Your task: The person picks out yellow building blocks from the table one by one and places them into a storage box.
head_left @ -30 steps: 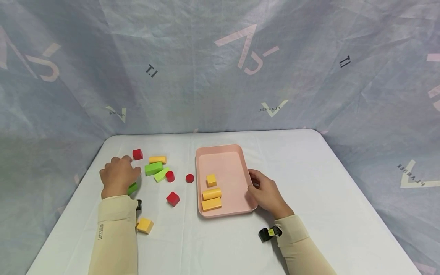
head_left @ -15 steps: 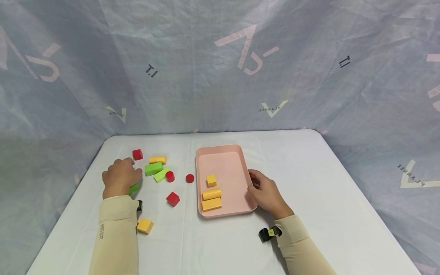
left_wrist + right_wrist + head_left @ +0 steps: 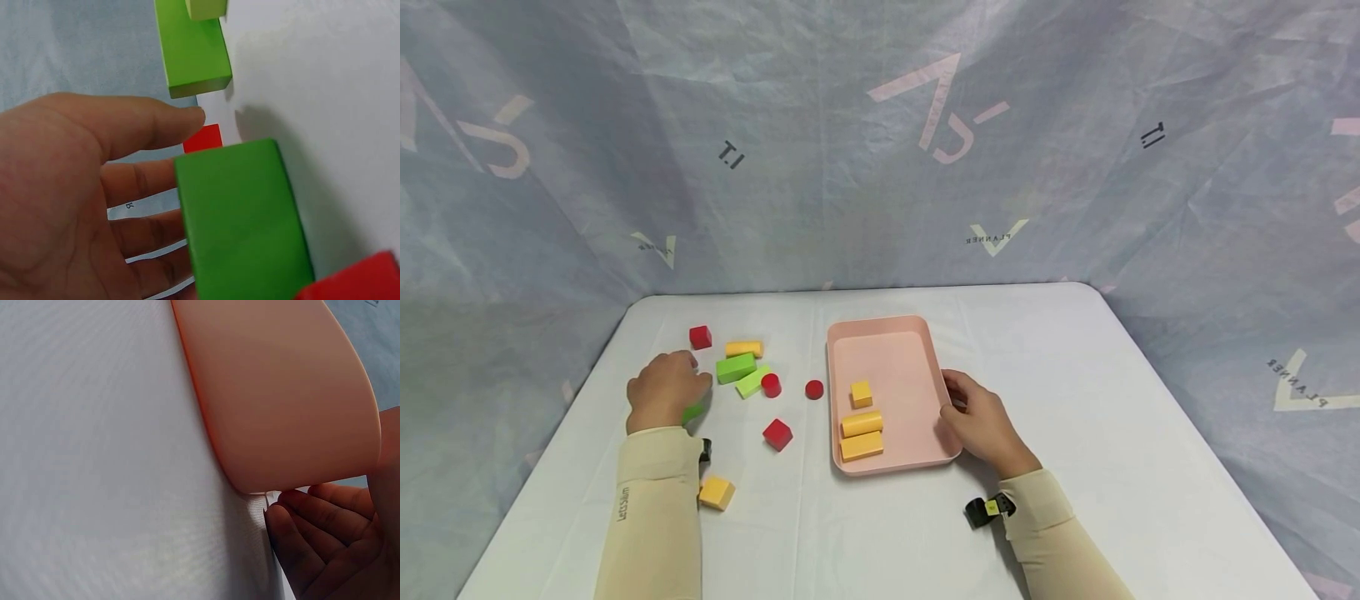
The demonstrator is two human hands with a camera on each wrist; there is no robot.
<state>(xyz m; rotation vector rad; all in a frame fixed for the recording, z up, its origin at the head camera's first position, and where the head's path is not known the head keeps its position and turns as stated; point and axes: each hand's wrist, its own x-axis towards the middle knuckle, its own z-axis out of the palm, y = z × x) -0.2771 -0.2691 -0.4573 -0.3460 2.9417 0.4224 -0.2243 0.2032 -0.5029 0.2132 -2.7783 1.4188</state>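
Observation:
My left hand is low over the left side of the table. Its thumb and fingers are loosely extended and grip nothing. A dark green block lies beside it, in front of the fingers in the left wrist view and partly hidden by the hand in the head view. My right hand holds the right wall of a pink tray, with the thumb at the rim and the fingers along the outside. Inside the tray are a yellow cube, a yellow cylinder and a yellow rectangular block.
Around the left hand lie a red cube, a yellow cylinder, a green block and a light green block. Nearer the tray are two red cylinders and another red cube. A yellow block sits by the left sleeve.
My left hand has shifted slightly to the right and a little nearer, covering more of the dark green block in the head view. The right hand and the tray have stayed put.

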